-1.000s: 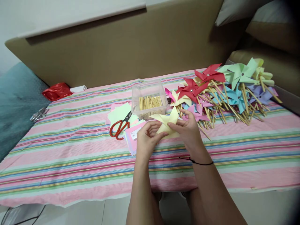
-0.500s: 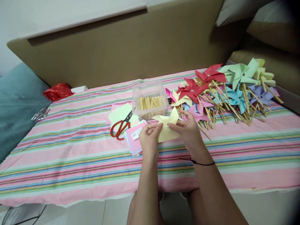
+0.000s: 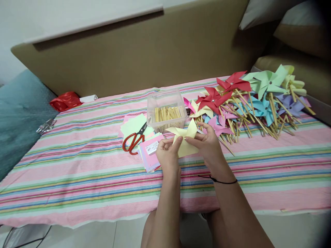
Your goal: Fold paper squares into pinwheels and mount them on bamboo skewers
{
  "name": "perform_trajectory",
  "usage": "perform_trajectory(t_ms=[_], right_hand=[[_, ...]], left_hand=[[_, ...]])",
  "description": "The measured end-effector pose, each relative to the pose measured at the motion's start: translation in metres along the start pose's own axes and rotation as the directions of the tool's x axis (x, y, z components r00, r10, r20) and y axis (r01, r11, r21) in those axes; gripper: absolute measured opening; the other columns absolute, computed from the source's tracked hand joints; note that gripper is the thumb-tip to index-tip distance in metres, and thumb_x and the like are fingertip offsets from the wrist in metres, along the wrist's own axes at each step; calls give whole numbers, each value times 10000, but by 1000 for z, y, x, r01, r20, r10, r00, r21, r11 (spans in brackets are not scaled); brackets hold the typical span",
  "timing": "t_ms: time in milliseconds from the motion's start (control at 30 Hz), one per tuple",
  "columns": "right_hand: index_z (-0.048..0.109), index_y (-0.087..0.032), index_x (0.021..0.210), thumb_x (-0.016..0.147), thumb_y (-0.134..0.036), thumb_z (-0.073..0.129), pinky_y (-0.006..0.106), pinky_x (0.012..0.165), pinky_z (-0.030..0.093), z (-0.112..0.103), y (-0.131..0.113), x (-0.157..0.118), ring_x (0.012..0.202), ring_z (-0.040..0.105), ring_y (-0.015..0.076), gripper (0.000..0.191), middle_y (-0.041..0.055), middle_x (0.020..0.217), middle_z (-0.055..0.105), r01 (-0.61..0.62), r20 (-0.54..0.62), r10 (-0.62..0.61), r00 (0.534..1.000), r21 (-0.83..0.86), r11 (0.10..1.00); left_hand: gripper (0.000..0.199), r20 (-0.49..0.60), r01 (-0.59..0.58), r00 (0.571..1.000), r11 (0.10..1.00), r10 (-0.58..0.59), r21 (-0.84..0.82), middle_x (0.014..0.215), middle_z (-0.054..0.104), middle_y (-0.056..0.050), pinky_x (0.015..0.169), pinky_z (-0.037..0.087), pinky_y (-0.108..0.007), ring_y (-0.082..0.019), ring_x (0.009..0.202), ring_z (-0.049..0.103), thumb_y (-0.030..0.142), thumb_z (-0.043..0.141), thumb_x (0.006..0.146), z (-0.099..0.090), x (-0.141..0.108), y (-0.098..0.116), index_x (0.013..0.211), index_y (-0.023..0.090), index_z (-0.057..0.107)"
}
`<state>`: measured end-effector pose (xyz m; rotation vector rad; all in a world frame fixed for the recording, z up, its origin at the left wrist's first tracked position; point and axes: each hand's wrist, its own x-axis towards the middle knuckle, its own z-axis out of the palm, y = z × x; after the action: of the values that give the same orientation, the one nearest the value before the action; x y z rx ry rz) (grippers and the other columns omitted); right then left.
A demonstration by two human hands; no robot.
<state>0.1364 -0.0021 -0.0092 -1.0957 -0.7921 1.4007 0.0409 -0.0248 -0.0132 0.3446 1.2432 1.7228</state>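
Pale yellow paper pinwheel (image 3: 184, 137), blades folded to its centre, pinched between left hand (image 3: 168, 155) and right hand (image 3: 208, 144).

Left hand (image 3: 169, 155) now further right in the frame than a second ago, drawn in close beside the right hand (image 3: 208, 144) near the centre. Fingertips (image 3: 178, 140) risen from the lower edge of the yellow paper pinwheel (image 3: 184, 137) to its middle fold, pinching there. Left forearm swung from a leftward lean to nearly upright at the lower centre. Pinwheel's lower flap less covered than before. Whole scene slid slightly right and down in the frame with a small head shift.
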Motion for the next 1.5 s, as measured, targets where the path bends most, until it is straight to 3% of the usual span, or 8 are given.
perform_trajectory(t_ms=[200,367,633,900,1100,1233,1367,1500], right_hand=[[443,-257,1149,499,-343,890,410,676,585,-1,1,0,688,733,255,794,3,737,753,21,-8,-21,1000,-27,999],[444,-264,1145,491,-346,895,427,710,590,-2,1,1,701,736,260,799,6,744,755,15,-7,-15,1000,-21,1000],[443,-258,1166,506,-322,890,380,655,587,-2,1,0,680,730,245,799,9,732,758,2,6,-2,1000,-5,1000],[421,-234,1220,528,-337,884,388,683,593,-1,-1,0,713,733,242,839,29,755,771,1,61,-1,998,3,1000],[437,-240,1208,512,-291,892,353,629,593,-3,1,1,667,734,237,833,11,704,756,32,21,-32,999,-12,999],[430,-239,1222,497,-288,888,355,584,584,-7,3,4,641,733,251,858,12,703,760,6,-14,-6,1000,-18,1000],[431,-234,1220,475,-281,892,339,566,569,-13,4,7,638,730,252,877,20,703,766,-3,-21,2,1000,-32,999],[445,-237,1208,480,-284,883,338,537,559,-16,2,6,597,719,254,851,21,683,762,-13,10,13,1000,-75,997]], left_hand=[[378,-63,-85,994,996,86,10,758,718,-28,675,538,-293,-162,711,685,265,904,471,1,1,-7,624,158,575],[354,-27,-132,991,990,133,45,802,704,-32,717,540,-298,-183,806,692,252,894,508,2,-1,-6,650,162,582],[603,-52,-190,979,978,195,90,864,637,26,681,529,-264,-114,668,654,205,905,494,2,0,-2,929,224,489],[640,-85,-202,973,972,213,124,821,626,38,658,518,-250,-121,666,661,201,894,505,1,1,0,970,233,456],[648,-32,-167,985,982,171,88,743,631,52,666,539,-276,-129,637,660,193,893,494,3,0,1,979,220,464],[598,35,-29,999,996,26,83,698,651,43,534,481,-215,-94,511,597,253,884,522,1,1,5,948,209,466],[481,151,127,978,984,-145,126,629,643,40,419,347,-163,-60,409,513,354,840,595,-6,6,11,860,197,471],[572,252,138,952,977,-176,160,679,702,3,484,436,-210,-130,503,622,285,877,520,-13,9,15,896,212,452]])
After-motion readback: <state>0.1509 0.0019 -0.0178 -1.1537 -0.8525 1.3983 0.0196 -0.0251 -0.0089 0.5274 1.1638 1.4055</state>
